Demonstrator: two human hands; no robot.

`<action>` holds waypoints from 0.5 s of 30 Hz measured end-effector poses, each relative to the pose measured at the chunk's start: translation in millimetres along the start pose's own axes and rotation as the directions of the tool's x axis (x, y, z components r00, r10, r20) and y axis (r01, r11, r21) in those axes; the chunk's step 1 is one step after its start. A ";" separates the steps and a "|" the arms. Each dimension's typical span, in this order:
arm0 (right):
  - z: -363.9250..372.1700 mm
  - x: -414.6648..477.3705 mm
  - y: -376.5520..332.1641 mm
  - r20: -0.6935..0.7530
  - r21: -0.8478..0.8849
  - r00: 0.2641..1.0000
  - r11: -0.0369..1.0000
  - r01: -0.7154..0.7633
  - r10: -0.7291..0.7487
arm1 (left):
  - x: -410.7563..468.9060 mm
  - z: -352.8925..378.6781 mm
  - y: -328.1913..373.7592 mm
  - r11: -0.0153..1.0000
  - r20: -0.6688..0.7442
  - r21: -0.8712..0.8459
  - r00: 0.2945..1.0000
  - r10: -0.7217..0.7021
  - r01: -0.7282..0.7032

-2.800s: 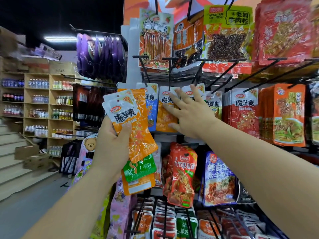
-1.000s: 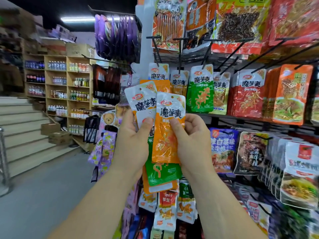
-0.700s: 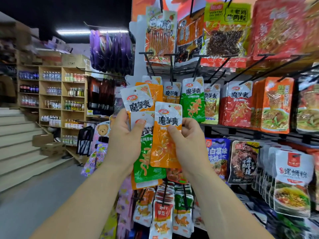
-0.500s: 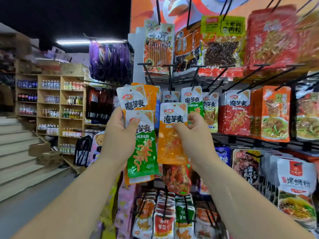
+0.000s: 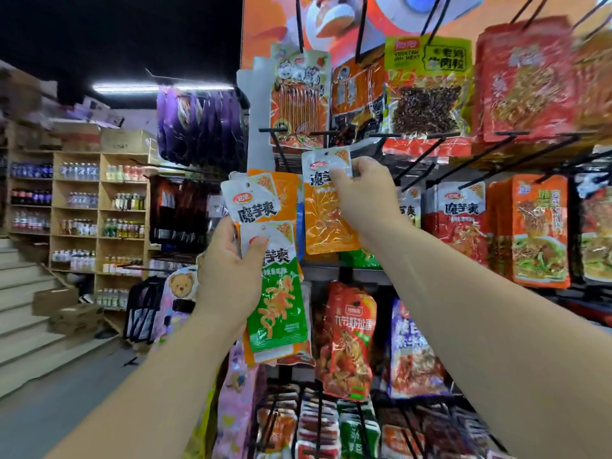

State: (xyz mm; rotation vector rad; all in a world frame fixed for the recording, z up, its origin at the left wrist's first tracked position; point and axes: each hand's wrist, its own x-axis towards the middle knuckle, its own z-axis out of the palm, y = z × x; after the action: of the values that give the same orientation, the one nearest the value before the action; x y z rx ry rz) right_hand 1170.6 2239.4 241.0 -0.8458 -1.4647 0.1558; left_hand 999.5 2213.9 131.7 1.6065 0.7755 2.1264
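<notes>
Orange packet [image 5: 328,223], top edge pinched, aisle [image 5: 66,409] left

Black-hooked peg rack [image 5: 334,273], snack packets [image 5: 461,233] on its hooks.

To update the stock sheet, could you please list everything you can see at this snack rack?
orange packet: one, orange with white top, held up near the black hooks
fanned packets: at least three, orange and green, left of it
purple bags: several, purple, hanging upper left
red packets: several, red, hooked at right
wooden shelves: one unit, tan, holding bottles, far left
stairs: one flight, grey, lower left
left hand: one, grips the fanned packets
right hand: one, pinches the orange packet's top
</notes>
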 end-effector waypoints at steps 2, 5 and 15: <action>2.6 -0.7 -0.3 -0.016 0.014 1.000 1.000 -0.020 0.020 | -1.2 -1.9 -6.1 0.999 0.000 -0.022 1.000 -0.024 0.024; 7.0 -2.6 3.3 -0.015 0.042 0.997 0.996 -0.073 0.074 | -1.4 -5.2 -12.1 0.998 -0.017 -0.050 0.999 -0.041 0.040; 12.1 -2.8 13.6 0.000 -0.183 0.994 0.978 -0.105 0.106 | -2.9 -6.7 -15.3 0.995 -0.017 -0.081 0.998 -0.066 0.064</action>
State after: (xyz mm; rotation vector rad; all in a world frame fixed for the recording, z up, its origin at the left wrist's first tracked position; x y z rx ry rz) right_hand 1164.6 2252.4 229.4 -1.0742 -1.4591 0.1059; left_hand 993.3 2222.8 118.6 1.5017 0.7291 2.1028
